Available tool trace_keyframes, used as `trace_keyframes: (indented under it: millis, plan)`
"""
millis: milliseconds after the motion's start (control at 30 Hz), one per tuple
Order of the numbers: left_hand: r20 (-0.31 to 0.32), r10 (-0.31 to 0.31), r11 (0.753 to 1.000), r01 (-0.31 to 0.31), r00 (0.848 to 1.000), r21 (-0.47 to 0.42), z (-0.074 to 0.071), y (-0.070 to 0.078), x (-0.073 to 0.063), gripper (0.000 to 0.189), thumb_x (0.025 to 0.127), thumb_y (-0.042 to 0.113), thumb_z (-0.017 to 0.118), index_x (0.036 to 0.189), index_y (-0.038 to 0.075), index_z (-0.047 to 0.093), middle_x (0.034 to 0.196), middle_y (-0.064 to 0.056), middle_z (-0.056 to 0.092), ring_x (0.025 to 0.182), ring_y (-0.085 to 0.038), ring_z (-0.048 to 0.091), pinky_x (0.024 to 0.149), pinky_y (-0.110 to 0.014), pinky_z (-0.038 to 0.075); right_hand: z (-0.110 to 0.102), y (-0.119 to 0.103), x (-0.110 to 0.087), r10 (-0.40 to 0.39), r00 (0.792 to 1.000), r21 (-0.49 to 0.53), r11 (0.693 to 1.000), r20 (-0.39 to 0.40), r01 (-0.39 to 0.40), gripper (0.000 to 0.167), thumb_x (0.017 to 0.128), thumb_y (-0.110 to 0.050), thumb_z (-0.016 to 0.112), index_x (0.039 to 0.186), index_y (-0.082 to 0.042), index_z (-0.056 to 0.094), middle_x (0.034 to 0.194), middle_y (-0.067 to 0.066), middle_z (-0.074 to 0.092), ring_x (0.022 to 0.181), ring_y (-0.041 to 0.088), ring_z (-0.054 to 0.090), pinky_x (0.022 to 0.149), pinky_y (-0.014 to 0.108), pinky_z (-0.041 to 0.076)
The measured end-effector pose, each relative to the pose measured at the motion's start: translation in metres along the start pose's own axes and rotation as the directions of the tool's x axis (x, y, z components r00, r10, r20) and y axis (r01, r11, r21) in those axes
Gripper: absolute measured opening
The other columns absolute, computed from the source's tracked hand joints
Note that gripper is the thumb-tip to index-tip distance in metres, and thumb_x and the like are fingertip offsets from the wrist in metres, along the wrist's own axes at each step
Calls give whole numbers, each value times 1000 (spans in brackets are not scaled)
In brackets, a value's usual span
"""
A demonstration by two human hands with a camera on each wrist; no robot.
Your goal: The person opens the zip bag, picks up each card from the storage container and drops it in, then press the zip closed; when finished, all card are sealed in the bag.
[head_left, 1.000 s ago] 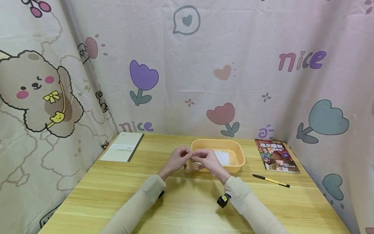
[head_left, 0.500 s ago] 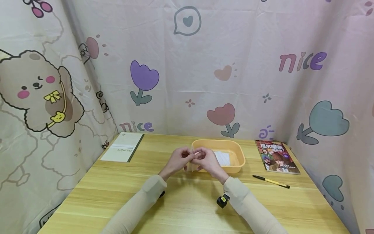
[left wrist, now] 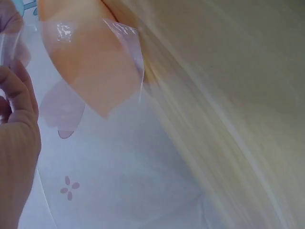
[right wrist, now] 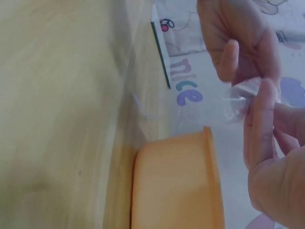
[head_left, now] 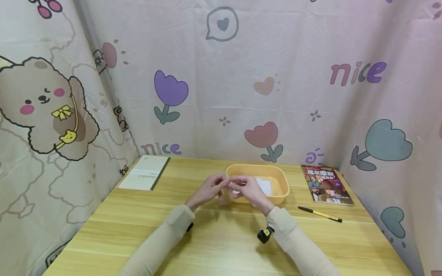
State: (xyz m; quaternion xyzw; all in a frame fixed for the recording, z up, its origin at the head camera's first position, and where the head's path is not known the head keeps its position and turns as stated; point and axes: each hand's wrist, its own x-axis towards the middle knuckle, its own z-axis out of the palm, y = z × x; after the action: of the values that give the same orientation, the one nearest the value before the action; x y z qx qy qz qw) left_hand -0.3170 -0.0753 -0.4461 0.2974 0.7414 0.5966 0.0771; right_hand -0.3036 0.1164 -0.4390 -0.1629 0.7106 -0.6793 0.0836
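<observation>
My left hand (head_left: pixel 209 188) and right hand (head_left: pixel 248 188) meet at the fingertips, at the left end of an orange plastic basin (head_left: pixel 284 197). Between them they pinch a clear, thin plastic bag (right wrist: pixel 236 102). In the left wrist view the bag's see-through film (left wrist: pixel 128 34) hangs out from the fingers across the basin's outer wall, glossy along its edge. The right wrist view has the right thumb and fingers (right wrist: pixel 261 129) pressed together on the plastic, with the left hand above them. A white, flat folded piece (head_left: pixel 264 186) lies inside the basin.
A notebook (head_left: pixel 145 172) lies at the back left of the wooden table (head_left: pixel 214 245). To the right are a comic-covered magazine (head_left: pixel 327 184) and a yellow-and-black pen (head_left: pixel 320 214). A printed curtain (head_left: pixel 214 96) hangs behind the table.
Half a second ago the fingertips were bunched closer, with clear film showing above them. Now the right hand sits slightly further right, its fingers straighter. The basin and other things stay put.
</observation>
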Motion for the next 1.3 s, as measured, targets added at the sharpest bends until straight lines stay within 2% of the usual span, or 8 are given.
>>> trace_keyframes:
  millis: [133,267,433,667,833,967,1100,1300]
  plan:
    - [-18,-9,1000,9,1000,-11,0,4,0,29,103,20,51,91,-7,54,95,-18,61,69,-46,56,54,-58,54,-2,-2,0,28,998,7,1000,-52,-28,30,92,-7,66,119,5,65,95,5,71,82,12,66,59,28,60]
    - [-102,-7,999,11,995,39,0,0,1,22,100,17,57,85,0,57,88,-15,66,66,-40,58,46,-43,55,-1,-3,1,27,990,27,999,-139,-24,19,88,-2,66,106,3,63,83,0,62,73,12,62,49,25,54]
    - [-184,1,995,17,983,96,-4,1,-1,16,94,8,57,79,3,60,79,-19,68,50,-12,50,38,-37,49,-7,-3,3,-25,981,-20,1000,-191,22,6,87,3,63,93,4,61,83,3,64,70,10,60,47,22,49]
    - [-246,-1,994,27,969,103,-5,6,1,15,90,8,57,77,4,64,72,-13,67,57,-19,56,46,-56,52,-13,-4,2,-88,990,-167,984,-114,68,19,91,2,59,104,7,72,111,21,69,74,11,59,54,22,51]
    - [-290,-26,997,46,957,63,-2,9,2,17,91,9,57,76,4,62,70,-12,66,59,-18,60,50,-57,55,-10,-4,-5,-118,993,-280,953,7,115,22,95,-11,63,112,-3,72,132,16,59,82,20,61,56,30,56]
    - [-333,-72,997,64,940,-33,1,12,3,16,90,6,54,76,1,60,70,-12,66,61,-20,66,50,-48,59,-7,-3,-10,-161,986,-414,895,47,166,29,88,-23,74,115,-13,72,133,10,58,91,22,64,71,40,59]
    - [-365,-102,992,68,925,-105,1,13,3,15,89,4,54,78,-2,60,71,-17,66,63,-29,69,47,-37,58,-3,-3,-13,-223,974,-465,860,33,212,31,83,-16,78,113,-7,72,130,14,60,98,29,66,74,47,60]
    - [-415,-20,997,49,909,57,-1,15,1,4,85,2,60,82,3,58,73,-15,59,61,-25,57,45,-24,49,-2,-3,-11,-247,968,-452,869,-40,202,15,89,-3,69,102,3,73,113,20,68,65,40,66,51,43,58]
